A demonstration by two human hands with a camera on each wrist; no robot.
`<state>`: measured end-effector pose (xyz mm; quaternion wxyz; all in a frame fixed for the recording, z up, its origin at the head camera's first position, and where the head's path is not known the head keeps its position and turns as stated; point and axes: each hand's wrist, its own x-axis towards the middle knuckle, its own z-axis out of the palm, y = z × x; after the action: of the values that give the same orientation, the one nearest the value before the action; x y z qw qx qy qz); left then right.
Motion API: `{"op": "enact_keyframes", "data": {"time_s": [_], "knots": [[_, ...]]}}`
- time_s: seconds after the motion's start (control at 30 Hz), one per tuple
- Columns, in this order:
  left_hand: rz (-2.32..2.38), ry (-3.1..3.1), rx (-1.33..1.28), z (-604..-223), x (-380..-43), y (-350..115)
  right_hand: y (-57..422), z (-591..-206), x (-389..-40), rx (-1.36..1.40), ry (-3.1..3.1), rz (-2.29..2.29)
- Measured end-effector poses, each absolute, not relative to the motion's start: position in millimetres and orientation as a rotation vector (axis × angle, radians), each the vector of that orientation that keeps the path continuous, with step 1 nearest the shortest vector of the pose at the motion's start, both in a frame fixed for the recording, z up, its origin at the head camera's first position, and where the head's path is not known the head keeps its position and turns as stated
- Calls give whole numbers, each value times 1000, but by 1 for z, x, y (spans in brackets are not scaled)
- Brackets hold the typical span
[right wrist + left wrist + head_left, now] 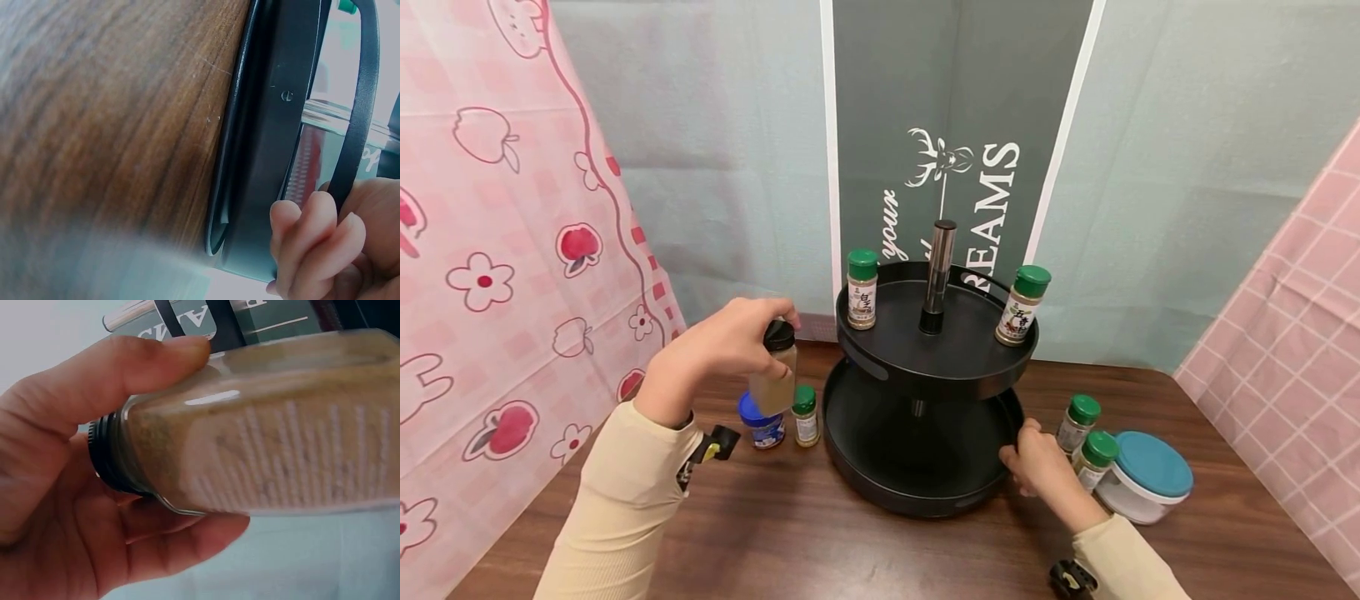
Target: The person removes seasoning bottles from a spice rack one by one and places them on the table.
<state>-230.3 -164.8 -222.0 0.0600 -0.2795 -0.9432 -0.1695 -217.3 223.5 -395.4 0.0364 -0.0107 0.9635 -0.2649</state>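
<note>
My left hand [737, 337] grips a clear glass jar [773, 379] of brown powder by its neck, just below the black lid, and holds it above the table, left of a black two-tier rack [917, 500]. In the left wrist view the jar [281, 437] lies across the frame, thumb on one side and fingers on the other, with blurred lettering on its glass. At the rack's right side, my right hand [1041, 462] holds the lower tier's rim with curled fingers [312, 244]. Two green-capped spice bottles stand on the upper tier, one left [862, 292] and one right [1022, 308].
Below the held jar stand a blue-lidded tub [763, 425] and a green-capped bottle [806, 421]. Right of the rack are two more green-capped bottles [1078, 421] and a round container with a teal lid [1150, 475]. A metal post [938, 267] rises from the rack's centre.
</note>
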Motion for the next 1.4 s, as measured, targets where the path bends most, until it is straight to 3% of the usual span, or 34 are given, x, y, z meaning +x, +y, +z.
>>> {"op": "enact_keyframes", "data": {"time_s": [1.4], "knots": [[-482,-3026,-719,-258,-228,-214,224,-395,-216,-19,2967,-821]]}}
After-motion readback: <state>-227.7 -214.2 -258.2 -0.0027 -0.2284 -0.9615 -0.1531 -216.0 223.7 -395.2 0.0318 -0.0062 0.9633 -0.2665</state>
